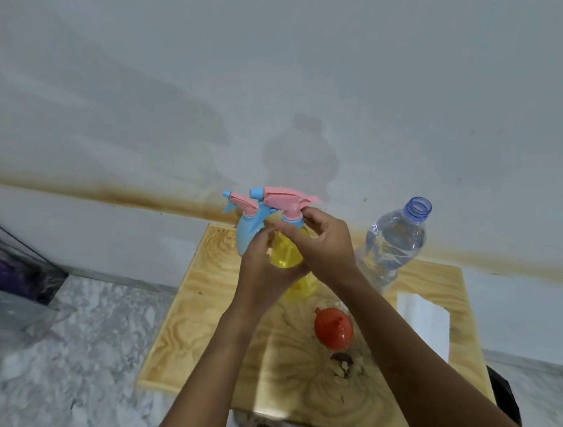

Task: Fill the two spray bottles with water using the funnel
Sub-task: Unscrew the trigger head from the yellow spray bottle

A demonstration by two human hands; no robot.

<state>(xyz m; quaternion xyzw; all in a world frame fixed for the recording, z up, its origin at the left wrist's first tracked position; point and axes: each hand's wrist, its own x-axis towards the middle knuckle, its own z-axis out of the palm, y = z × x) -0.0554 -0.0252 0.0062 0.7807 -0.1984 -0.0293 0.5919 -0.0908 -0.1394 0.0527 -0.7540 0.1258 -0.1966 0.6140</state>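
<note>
Your left hand [261,269] wraps the yellow spray bottle [285,256] at its body, while your right hand [325,247] pinches its sprayer collar from 3 o'clock. The red funnel [333,329] lies at its 6 o'clock.

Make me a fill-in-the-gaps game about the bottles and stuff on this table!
1. The left hand and right hand hold the ___ spray bottle.
2. The other spray bottle is ___.
3. The clear water bottle has no ___ on.
4. The funnel lies on the ___.
Missing words: yellow, blue, cap, table.
</note>
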